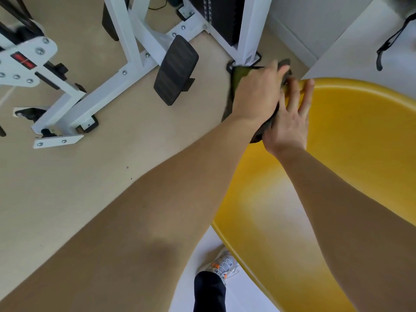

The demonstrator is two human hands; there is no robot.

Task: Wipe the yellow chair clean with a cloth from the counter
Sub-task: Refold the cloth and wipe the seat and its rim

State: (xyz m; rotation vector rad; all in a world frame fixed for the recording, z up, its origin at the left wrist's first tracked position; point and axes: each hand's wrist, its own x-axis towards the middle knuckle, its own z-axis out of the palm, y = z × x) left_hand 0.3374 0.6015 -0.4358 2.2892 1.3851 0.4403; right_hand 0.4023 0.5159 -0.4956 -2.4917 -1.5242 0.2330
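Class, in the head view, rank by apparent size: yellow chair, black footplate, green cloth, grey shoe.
1. yellow chair
2. black footplate
3. green cloth and grey shoe: they look alike and both are partly hidden, so unranked.

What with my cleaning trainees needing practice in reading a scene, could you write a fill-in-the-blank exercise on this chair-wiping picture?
1. The left hand grips a dark green ___.
2. That hand holds it against the rim of the ___ chair.
3. The exercise machine on the floor has a ___ frame.
Missing words: cloth; yellow; white.
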